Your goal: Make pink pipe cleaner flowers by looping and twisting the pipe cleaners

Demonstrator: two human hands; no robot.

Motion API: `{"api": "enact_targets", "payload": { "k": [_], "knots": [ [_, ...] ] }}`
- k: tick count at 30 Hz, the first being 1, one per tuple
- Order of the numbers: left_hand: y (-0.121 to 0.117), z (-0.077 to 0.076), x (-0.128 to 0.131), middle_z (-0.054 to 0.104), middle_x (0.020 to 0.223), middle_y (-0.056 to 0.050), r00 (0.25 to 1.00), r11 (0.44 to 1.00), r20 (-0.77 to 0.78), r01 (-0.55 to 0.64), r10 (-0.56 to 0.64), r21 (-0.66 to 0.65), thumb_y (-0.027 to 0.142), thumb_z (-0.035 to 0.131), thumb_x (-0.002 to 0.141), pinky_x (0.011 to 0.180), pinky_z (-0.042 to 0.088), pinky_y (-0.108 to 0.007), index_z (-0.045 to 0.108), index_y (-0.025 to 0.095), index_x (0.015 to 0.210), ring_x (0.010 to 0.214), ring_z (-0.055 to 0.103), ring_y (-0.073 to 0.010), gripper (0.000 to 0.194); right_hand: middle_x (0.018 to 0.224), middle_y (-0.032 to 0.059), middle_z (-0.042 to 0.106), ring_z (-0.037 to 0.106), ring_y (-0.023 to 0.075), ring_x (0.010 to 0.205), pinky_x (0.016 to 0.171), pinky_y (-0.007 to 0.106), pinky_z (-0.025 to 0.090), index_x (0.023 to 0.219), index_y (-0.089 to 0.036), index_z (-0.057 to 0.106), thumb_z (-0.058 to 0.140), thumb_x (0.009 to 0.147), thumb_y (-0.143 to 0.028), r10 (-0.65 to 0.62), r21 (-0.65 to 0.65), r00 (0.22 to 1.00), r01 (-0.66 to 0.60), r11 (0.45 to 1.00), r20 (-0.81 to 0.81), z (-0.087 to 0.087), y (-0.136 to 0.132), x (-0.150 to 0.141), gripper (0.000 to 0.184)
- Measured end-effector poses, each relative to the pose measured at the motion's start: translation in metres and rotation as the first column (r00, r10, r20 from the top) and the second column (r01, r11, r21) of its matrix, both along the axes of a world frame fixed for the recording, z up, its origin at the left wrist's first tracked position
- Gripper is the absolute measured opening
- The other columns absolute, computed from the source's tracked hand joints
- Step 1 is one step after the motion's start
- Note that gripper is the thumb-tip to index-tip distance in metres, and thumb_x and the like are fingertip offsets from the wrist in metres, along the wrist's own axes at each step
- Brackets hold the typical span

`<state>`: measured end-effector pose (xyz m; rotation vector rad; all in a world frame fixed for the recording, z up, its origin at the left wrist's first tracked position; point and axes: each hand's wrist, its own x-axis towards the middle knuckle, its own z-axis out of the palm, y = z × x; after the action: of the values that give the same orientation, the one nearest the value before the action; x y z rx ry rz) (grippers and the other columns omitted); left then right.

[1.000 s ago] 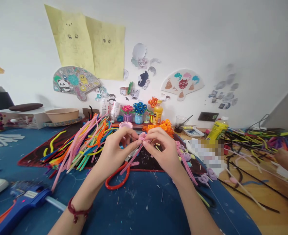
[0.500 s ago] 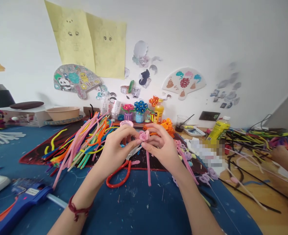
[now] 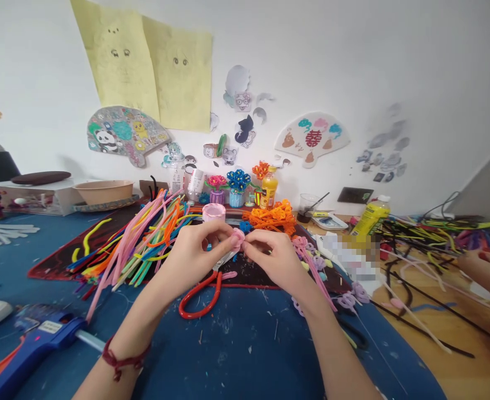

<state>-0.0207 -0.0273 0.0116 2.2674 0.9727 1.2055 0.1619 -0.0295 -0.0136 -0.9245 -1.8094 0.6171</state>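
A small rosette of fuzzy pink chenille (image 3: 238, 239), its soft strand coiled into rounded petals, is held up between two bare hands at the centre, over a dark mat with a red edge (image 3: 53, 268). Below it, scissors (image 3: 201, 303) with smooth, looped red handles lie partly hidden by the left hand. To the left spreads a heap of velvety, many-coloured pipe cleaners (image 3: 139, 244), long and thin; behind the hands sit a round pink pot (image 3: 214, 212) and a tangle of looped orange chenille (image 3: 272, 218). The left hand (image 3: 203, 247) pinches the rosette between thumb and curled forefinger. The right hand (image 3: 274, 255) has thumb and forefinger drawn together at the rosette's right edge; whether they grip a petal or only touch it, I cannot tell.
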Motion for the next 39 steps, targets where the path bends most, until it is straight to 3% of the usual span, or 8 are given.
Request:
{"api": "enact_targets", "payload": {
  "k": [7, 14, 20, 23, 27, 32, 36, 39],
  "knots": [
    [0.001, 0.007, -0.011, 0.068, 0.074, 0.000, 0.987, 0.992, -0.104, 0.116, -0.119, -0.040, 0.031, 0.062, 0.087, 0.056, 0.040, -0.021, 0.071, 0.018, 0.082, 0.064, 0.056, -0.0118, 0.016, 0.053, -0.0033, 0.052, 0.045, 0.0098, 0.049, 0.047, 0.022, 0.033, 0.057, -0.017, 0.059, 0.055, 0.074, -0.016, 0.088, -0.202, 0.996, -0.093, 0.975, -0.035, 0.002, -0.002, 0.005, 0.017],
    [-0.001, 0.008, -0.011, 0.070, 0.081, -0.002, 0.969, 0.965, -0.132, 0.227, -0.210, 0.133, 0.020, 0.065, 0.086, 0.070, 0.046, -0.022, 0.071, 0.017, 0.083, 0.073, 0.061, -0.0126, 0.008, 0.042, -0.0034, 0.050, 0.044, 0.0076, 0.039, 0.037, 0.018, 0.030, 0.049, -0.016, 0.060, 0.052, 0.065, -0.016, 0.077, -0.422, 0.992, -0.115, 0.899, -0.104, 0.004, -0.002, 0.004, 0.018],
    [-0.001, 0.006, -0.008, 0.068, 0.079, -0.004, 0.962, 0.926, -0.098, 0.272, -0.255, 0.263, 0.016, 0.064, 0.087, 0.065, 0.048, -0.022, 0.073, 0.016, 0.083, 0.071, 0.063, -0.0134, 0.010, 0.043, -0.0034, 0.051, 0.043, 0.0064, 0.039, 0.036, 0.016, 0.029, 0.048, -0.016, 0.059, 0.053, 0.064, -0.017, 0.116, -0.481, 0.981, -0.179, 0.858, -0.157, 0.006, -0.003, 0.005, 0.018],
    [-0.001, 0.005, -0.008, 0.069, 0.079, -0.004, 0.971, 0.927, -0.076, 0.237, -0.225, 0.291, 0.016, 0.063, 0.087, 0.065, 0.048, -0.023, 0.073, 0.016, 0.084, 0.072, 0.062, -0.0133, 0.010, 0.045, -0.0034, 0.052, 0.044, 0.0060, 0.039, 0.037, 0.016, 0.032, 0.051, -0.015, 0.061, 0.054, 0.067, -0.017, 0.126, -0.452, 0.972, -0.204, 0.869, -0.196, 0.005, -0.003, 0.005, 0.017],
    [0.000, 0.004, -0.008, 0.070, 0.080, -0.003, 0.995, 0.974, -0.039, 0.093, -0.087, 0.207, 0.024, 0.064, 0.087, 0.061, 0.045, -0.023, 0.071, 0.018, 0.086, 0.069, 0.060, -0.0126, 0.010, 0.053, -0.0022, 0.058, 0.049, 0.0071, 0.043, 0.044, 0.018, 0.040, 0.064, -0.015, 0.064, 0.059, 0.077, -0.023, 0.113, -0.338, 0.959, -0.200, 0.920, -0.259, 0.005, -0.003, 0.003, 0.017],
    [0.002, 0.003, -0.007, 0.070, 0.085, -0.002, 0.991, 0.982, 0.127, -0.073, 0.051, 0.175, 0.030, 0.065, 0.087, 0.055, 0.044, -0.022, 0.070, 0.018, 0.091, 0.065, 0.058, -0.0112, 0.013, 0.063, 0.0013, 0.065, 0.056, 0.0113, 0.053, 0.052, 0.023, 0.048, 0.078, -0.015, 0.070, 0.064, 0.082, -0.033, 0.089, -0.187, 0.951, -0.149, 0.971, -0.297, 0.003, 0.000, -0.004, 0.019],
    [0.000, 0.002, -0.006, 0.068, 0.087, -0.002, 0.971, 0.961, 0.232, -0.114, 0.055, 0.251, 0.027, 0.066, 0.085, 0.053, 0.045, -0.021, 0.067, 0.018, 0.096, 0.062, 0.055, -0.0102, 0.014, 0.074, 0.0038, 0.071, 0.063, 0.0155, 0.064, 0.064, 0.027, 0.053, 0.082, -0.017, 0.074, 0.069, 0.080, -0.036, 0.037, -0.093, 0.932, -0.075, 0.993, -0.361, -0.003, 0.004, -0.005, 0.020],
    [-0.005, 0.003, -0.003, 0.065, 0.087, -0.002, 0.980, 0.921, 0.197, -0.079, 0.002, 0.381, 0.025, 0.070, 0.083, 0.053, 0.044, -0.022, 0.067, 0.020, 0.097, 0.062, 0.052, -0.0096, 0.015, 0.084, 0.0053, 0.075, 0.067, 0.0193, 0.077, 0.073, 0.030, 0.055, 0.085, -0.019, 0.076, 0.071, 0.080, -0.035, 0.051, -0.031, 0.909, -0.070, 0.997, -0.413, -0.007, 0.007, -0.005, 0.018]
  ]
}}
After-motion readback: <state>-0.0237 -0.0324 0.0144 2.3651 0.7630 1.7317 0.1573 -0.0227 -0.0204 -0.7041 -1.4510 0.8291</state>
